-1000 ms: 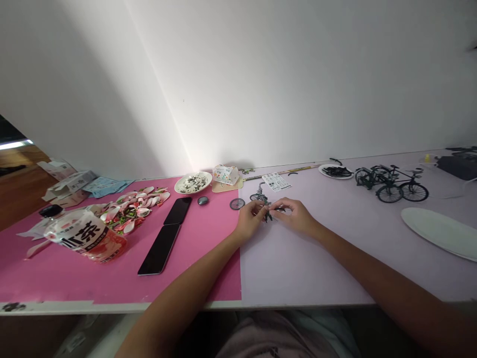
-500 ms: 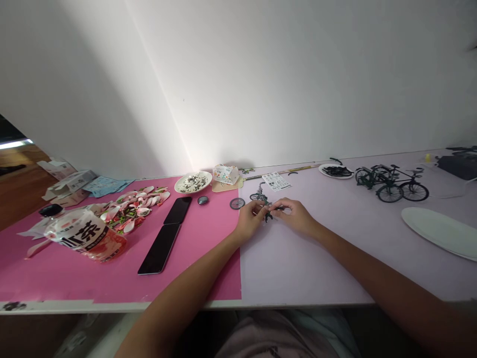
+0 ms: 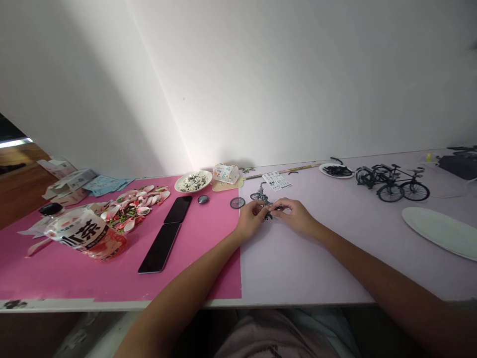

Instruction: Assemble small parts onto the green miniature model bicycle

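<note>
My left hand [image 3: 250, 219] is closed on a small dark green toy bicycle frame [image 3: 269, 215] at the middle of the table. Opposite it, my right hand [image 3: 297, 215] pinches a small dark piece [image 3: 278, 209] against the frame; its exact shape is hidden by the fingers. The fingertips of both hands nearly meet. Just beyond them stands a grey spoked wheel with a fork-like stem [image 3: 258, 195]. A loose toy wheel [image 3: 237, 203] lies to the left of my left hand.
Toy bicycles [image 3: 391, 183] and an oval white plate [image 3: 441, 231] are at right. Behind lie a printed sheet [image 3: 277, 181] and a plate of dark parts [image 3: 336, 171]. On the left are a drink bottle [image 3: 87, 233], a folding phone [image 3: 164, 238] and a bowl [image 3: 208, 177].
</note>
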`<action>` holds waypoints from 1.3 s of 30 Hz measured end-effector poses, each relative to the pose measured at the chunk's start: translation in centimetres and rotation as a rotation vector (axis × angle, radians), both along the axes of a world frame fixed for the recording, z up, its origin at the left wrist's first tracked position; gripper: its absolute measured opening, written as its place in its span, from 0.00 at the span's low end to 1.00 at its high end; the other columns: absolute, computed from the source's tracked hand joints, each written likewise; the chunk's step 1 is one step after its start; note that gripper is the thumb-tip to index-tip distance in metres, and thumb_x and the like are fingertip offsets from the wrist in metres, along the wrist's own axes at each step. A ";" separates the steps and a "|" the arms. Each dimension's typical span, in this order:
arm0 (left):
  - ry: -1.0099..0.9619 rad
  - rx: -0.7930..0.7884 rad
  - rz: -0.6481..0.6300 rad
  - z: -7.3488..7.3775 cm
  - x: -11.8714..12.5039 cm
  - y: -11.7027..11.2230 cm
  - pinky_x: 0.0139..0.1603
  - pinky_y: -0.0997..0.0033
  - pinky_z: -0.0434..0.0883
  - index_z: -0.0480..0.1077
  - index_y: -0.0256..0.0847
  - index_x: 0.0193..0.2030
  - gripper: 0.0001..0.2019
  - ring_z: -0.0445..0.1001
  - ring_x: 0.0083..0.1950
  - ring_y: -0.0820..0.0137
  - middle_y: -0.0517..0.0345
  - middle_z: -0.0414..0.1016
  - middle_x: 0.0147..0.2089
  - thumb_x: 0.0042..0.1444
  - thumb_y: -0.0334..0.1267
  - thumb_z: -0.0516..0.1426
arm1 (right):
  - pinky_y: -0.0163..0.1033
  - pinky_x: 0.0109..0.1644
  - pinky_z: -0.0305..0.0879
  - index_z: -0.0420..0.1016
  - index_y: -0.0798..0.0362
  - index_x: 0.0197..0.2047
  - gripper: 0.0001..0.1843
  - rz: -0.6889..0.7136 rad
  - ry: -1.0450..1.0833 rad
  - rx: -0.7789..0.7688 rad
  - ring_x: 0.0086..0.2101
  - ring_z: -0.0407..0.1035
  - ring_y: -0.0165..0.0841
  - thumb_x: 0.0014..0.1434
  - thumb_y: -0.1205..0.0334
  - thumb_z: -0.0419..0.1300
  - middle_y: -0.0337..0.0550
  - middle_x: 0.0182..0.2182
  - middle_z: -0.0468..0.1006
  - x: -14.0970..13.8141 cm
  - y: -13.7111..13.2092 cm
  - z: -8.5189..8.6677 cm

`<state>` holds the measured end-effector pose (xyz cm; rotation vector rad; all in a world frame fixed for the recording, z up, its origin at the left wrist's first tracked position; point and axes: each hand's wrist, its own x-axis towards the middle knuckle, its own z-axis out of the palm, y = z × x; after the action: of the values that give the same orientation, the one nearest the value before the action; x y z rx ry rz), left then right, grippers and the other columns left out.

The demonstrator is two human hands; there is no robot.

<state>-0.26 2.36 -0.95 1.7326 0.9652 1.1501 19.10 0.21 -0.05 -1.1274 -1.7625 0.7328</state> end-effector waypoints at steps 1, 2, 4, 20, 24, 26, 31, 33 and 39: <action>-0.001 -0.001 -0.005 0.0 0.0 0.0 0.31 0.74 0.68 0.74 0.35 0.45 0.20 0.71 0.25 0.74 0.59 0.75 0.28 0.59 0.53 0.63 | 0.49 0.52 0.68 0.84 0.48 0.40 0.11 0.000 0.000 -0.001 0.42 0.74 0.40 0.58 0.51 0.65 0.45 0.43 0.83 0.0 0.0 0.0; -0.003 -0.004 -0.009 0.0 0.0 0.0 0.30 0.74 0.68 0.74 0.35 0.45 0.20 0.71 0.25 0.74 0.59 0.75 0.27 0.59 0.53 0.63 | 0.49 0.52 0.68 0.84 0.48 0.39 0.11 0.002 -0.002 -0.003 0.42 0.74 0.40 0.58 0.52 0.65 0.45 0.43 0.83 -0.1 -0.1 0.1; -0.006 -0.012 -0.012 -0.1 0.1 0.0 0.30 0.74 0.68 0.74 0.35 0.45 0.21 0.71 0.25 0.74 0.59 0.75 0.27 0.59 0.53 0.63 | 0.49 0.52 0.68 0.83 0.48 0.39 0.11 0.007 -0.008 -0.010 0.42 0.74 0.40 0.58 0.52 0.65 0.45 0.42 0.83 -0.1 -0.1 0.2; 0.031 0.010 -0.033 -0.2 0.0 0.2 0.30 0.74 0.67 0.72 0.35 0.45 0.18 0.71 0.25 0.74 0.60 0.74 0.27 0.61 0.50 0.61 | 0.49 0.54 0.67 0.82 0.48 0.39 0.11 0.025 -0.021 -0.049 0.45 0.75 0.42 0.58 0.52 0.65 0.45 0.44 0.83 -0.1 -0.4 0.3; 0.040 0.022 -0.033 -0.3 0.0 0.2 0.30 0.74 0.67 0.73 0.36 0.45 0.17 0.71 0.25 0.74 0.60 0.74 0.28 0.61 0.50 0.61 | 0.49 0.54 0.66 0.82 0.48 0.39 0.11 0.025 -0.030 -0.063 0.45 0.74 0.41 0.58 0.52 0.65 0.44 0.44 0.83 -0.2 -0.7 0.6; 0.043 0.018 -0.035 -0.4 0.0 0.3 0.30 0.74 0.68 0.72 0.36 0.46 0.18 0.71 0.25 0.74 0.61 0.74 0.28 0.61 0.50 0.61 | 0.49 0.54 0.66 0.82 0.48 0.39 0.10 0.020 -0.035 -0.072 0.45 0.74 0.41 0.58 0.53 0.65 0.44 0.44 0.83 -0.3 -0.8 0.7; 0.059 0.030 -0.041 -0.6 0.0 0.4 0.30 0.74 0.67 0.72 0.36 0.46 0.16 0.72 0.25 0.74 0.61 0.74 0.28 0.61 0.49 0.61 | 0.49 0.54 0.67 0.82 0.47 0.39 0.10 0.032 -0.073 -0.080 0.46 0.74 0.42 0.59 0.52 0.64 0.44 0.45 0.83 -0.2 -0.8 0.8; 0.071 0.044 -0.044 -0.6 0.0 0.4 0.30 0.74 0.67 0.72 0.36 0.45 0.15 0.72 0.26 0.74 0.61 0.74 0.28 0.62 0.48 0.60 | 0.49 0.54 0.67 0.82 0.47 0.39 0.10 0.038 -0.080 -0.080 0.46 0.74 0.42 0.59 0.52 0.64 0.43 0.45 0.83 -0.1 -0.8 0.8; 0.103 0.065 -0.044 -0.4 -0.1 0.3 0.32 0.74 0.68 0.73 0.37 0.46 0.14 0.72 0.26 0.73 0.60 0.75 0.29 0.62 0.46 0.59 | 0.49 0.53 0.66 0.81 0.47 0.39 0.10 0.062 -0.097 -0.083 0.46 0.74 0.42 0.60 0.52 0.63 0.42 0.45 0.83 0.0 -0.8 0.9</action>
<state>-0.31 2.66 -1.39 1.8712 0.9551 1.0836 19.08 -0.55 0.81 -1.1857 -1.8701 0.8062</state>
